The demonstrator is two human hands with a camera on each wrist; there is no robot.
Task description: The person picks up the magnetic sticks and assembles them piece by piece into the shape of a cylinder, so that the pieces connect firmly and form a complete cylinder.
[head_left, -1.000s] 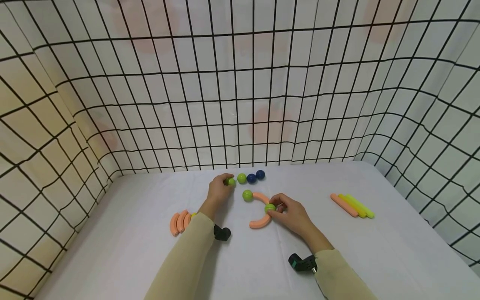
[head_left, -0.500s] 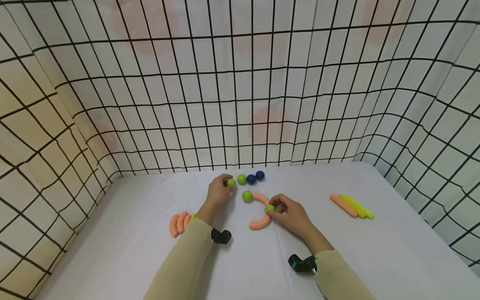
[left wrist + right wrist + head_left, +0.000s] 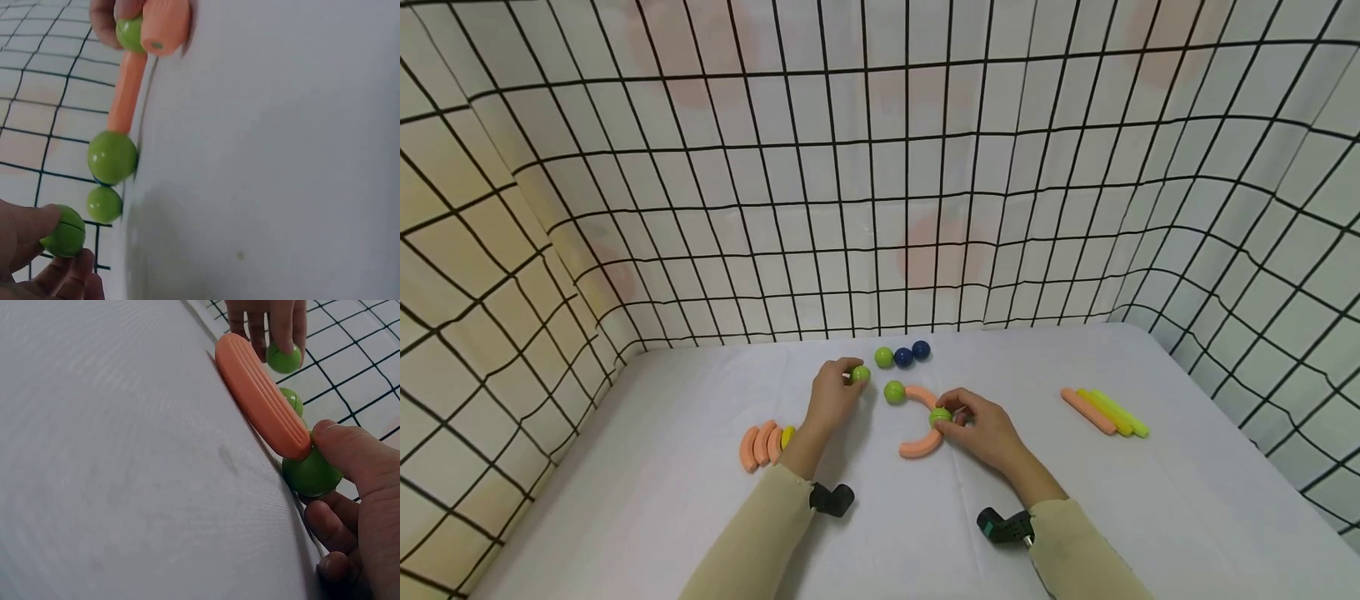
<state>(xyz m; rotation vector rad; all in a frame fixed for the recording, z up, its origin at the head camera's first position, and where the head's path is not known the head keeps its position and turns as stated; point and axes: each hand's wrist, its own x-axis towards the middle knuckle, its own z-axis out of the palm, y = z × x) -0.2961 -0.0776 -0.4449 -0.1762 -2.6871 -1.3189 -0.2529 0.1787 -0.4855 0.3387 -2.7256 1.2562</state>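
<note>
My left hand (image 3: 833, 398) pinches a green ball (image 3: 65, 231) between thumb and fingers, and a seam shows across it. To its right, my right hand (image 3: 987, 427) grips another green ball (image 3: 312, 474) at the bend of a half-ring. Two curved orange sticks (image 3: 920, 447) meet at that ball, one pointing away and one toward me. A third green ball (image 3: 894, 392) sits at the far stick's end, close to the left hand. The right wrist view shows ridges along the nearer orange stick (image 3: 262, 397).
Behind the hands, a green ball (image 3: 883, 357) and two dark blue balls (image 3: 903, 357) stand in a row. Curved orange and yellow pieces (image 3: 762, 445) lie at left. Straight orange and yellow sticks (image 3: 1103, 412) lie at right. Black netting (image 3: 880, 250) encloses the white table (image 3: 647, 517).
My left hand has drawn back slightly toward me with its green ball, away from the row of balls. The right hand stays in place on its ball.
</note>
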